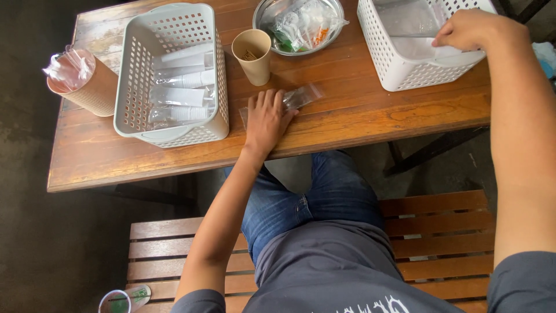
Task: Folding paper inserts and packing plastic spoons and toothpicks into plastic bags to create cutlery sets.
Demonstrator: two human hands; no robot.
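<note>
Wooden slats of the bench (440,223) sit under us, and just beyond our knees runs the near edge of the wooden table (359,124). Nearest that edge, about midway along it, our left hand (266,120) lies palm down with its fingers spread flat, pressing on a clear plastic packet (298,97) rather than gripping it; the forearm comes up from the lower left, wrist over the table's edge. That packet pokes out from under the fingertips toward the right and slightly away from us, its long axis slanting from the near left to the far right. Just beyond the fingertips stands a tan paper cup (252,55), upright and apart from the hand. To the left, a grey perforated basket (130,87) holds several clear-wrapped white items laid crosswise, and at the table's left edge stands a brown cup (95,90) stuffed with clear wrappers. Further off, at the far edge, a metal bowl (263,14) holds more small packets. Toward the far right corner, our right hand (466,29) is curled over the near rim of a white perforated basket (405,72), fingers closed around a sheet of clear plastic there; that arm is stretched well forward.
</note>
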